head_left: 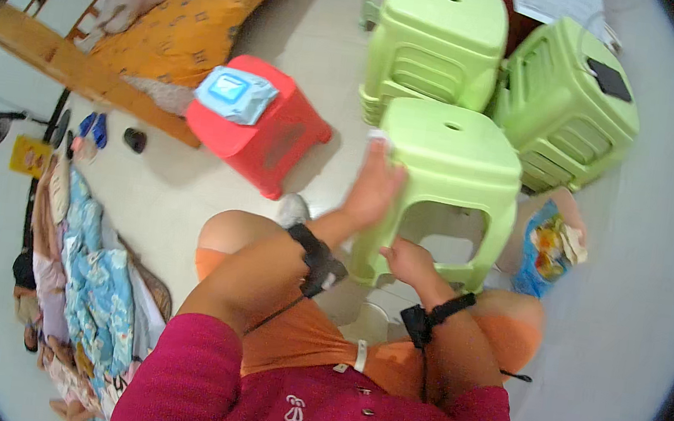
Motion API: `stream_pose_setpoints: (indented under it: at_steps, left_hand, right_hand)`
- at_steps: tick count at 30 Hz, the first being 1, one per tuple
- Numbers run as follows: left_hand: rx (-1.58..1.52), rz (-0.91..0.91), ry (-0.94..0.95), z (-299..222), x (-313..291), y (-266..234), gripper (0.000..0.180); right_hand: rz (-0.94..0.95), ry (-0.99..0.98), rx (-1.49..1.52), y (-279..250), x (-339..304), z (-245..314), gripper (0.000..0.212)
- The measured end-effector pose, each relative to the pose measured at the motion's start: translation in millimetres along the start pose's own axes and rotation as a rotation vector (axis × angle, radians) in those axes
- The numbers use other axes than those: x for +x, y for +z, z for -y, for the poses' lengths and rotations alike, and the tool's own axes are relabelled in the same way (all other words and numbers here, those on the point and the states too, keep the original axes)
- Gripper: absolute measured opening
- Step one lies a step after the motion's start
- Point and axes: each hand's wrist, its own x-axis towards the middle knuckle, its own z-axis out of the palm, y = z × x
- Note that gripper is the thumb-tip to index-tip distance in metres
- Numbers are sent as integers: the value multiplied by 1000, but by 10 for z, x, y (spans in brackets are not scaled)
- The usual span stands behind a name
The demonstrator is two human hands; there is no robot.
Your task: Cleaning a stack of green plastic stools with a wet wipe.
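An orange-covered bed (pixel 180 22) fills the upper left. A stack of pale green stools (pixel 438 56) stands close behind the nearest one, with a second stack (pixel 564 112) to its right. A red stool (pixel 287 134) sits at left, bearing a blue-and-white packet (pixel 235 95); a blue bag (pixel 534 245) of scraps lies at right. The near green stool (pixel 460 154) is upright, just in front of the person. The right hand (pixel 412 262) curls on its left-hand near leg. The blurred left hand (pixel 375 186) lies along its left side, a white scrap (pixel 379 136) at the fingertips; whether it is pinched, I cannot tell.
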Motion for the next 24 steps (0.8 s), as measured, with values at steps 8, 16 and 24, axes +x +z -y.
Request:
stream_pose_setpoints:
  at_steps: [8,16,24]
  left_hand:
    - [600,-75,441,267,-573,164,82]
    - [655,-60,607,282,-730,-85,74]
    - [804,-120,865,385,-771,-103,42]
  right_hand:
    - [14,-10,-169,93,175,-219,34]
    - [-183,-234,87,202,154,-372,6]
    - [-238,-164,129,200,188,-254,20]
